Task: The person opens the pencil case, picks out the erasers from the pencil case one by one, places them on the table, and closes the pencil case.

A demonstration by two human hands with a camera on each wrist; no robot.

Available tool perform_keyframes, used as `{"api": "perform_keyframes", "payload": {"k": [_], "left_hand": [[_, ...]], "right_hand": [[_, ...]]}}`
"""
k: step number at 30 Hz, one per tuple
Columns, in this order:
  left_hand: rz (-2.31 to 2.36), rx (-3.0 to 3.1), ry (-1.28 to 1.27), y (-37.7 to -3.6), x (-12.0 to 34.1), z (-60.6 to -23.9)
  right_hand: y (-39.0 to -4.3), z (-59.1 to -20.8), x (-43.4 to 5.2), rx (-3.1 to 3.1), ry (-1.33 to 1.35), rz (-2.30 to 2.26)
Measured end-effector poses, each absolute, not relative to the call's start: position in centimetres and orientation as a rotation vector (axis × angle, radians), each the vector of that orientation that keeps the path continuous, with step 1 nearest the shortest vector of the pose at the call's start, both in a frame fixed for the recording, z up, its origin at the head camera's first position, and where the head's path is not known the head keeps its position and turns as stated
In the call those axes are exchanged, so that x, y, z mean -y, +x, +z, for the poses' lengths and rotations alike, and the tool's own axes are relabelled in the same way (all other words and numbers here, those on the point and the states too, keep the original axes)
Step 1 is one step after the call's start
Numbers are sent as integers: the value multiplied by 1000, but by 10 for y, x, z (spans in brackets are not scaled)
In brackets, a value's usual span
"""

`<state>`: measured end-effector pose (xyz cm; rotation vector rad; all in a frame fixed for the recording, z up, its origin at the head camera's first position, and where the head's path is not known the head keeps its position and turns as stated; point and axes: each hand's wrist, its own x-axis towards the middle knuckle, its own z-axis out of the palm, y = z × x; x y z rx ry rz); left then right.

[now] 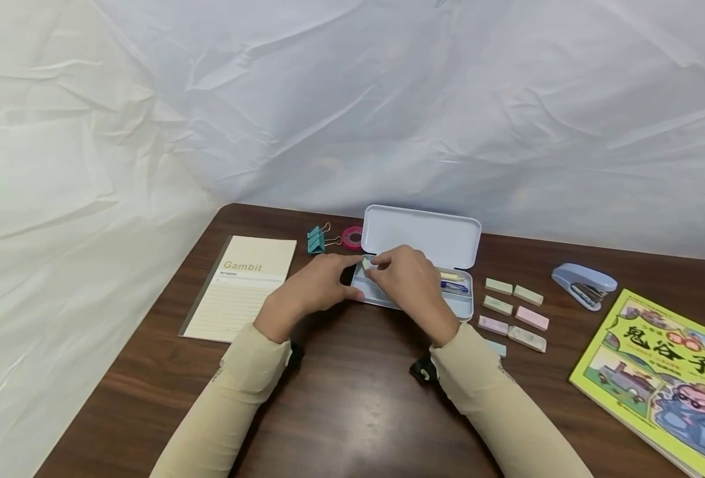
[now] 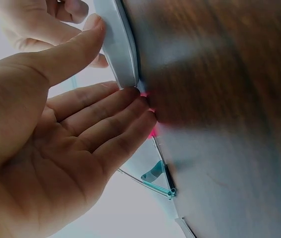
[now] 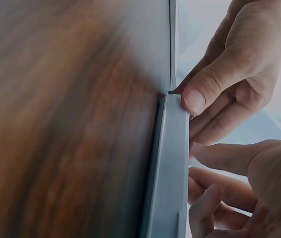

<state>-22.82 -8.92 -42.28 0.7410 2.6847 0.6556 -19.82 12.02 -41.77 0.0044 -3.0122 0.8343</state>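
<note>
A light-blue metal pencil case (image 1: 419, 236) stands with its lid raised at the table's back. My left hand (image 1: 319, 285) grips its left end; in the left wrist view the thumb (image 2: 88, 42) lies against the case's front wall (image 2: 118, 42), the other fingers nearly straight at the end. My right hand (image 1: 409, 279) reaches over the tray and pinches a small pale-green eraser (image 1: 366, 264) at the left end, its fingers partly covering it. In the right wrist view the right hand (image 3: 249, 193) is beside the left thumb. Pens (image 1: 454, 287) lie in the tray's right part.
Several pastel erasers (image 1: 532, 318) lie right of the case. Farther right are a blue stapler (image 1: 584, 282) and a yellow comic book (image 1: 657, 378). A notebook (image 1: 241, 285) lies at left; a teal binder clip (image 1: 316, 240) and pink tape roll (image 1: 352, 237) stand behind the left hand.
</note>
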Motion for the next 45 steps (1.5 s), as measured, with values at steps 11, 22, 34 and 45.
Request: {"api": "perform_keyframes", "payload": {"k": [11,22,34,45], "left_hand": [[589,-2691,731,-240,91,-440],[604,-2702,755,-242,92,-440],[610,-2703,754,-238,90,-434],[675,-2679,748,-233,90,-427]], "right_hand": [[-201,-417,-109,3056,6,793],[-201,-420,-107,3015,22,803],[-200,-421,-118,2945,-18,848],[-161,-381,-137,2923,82,967]]}}
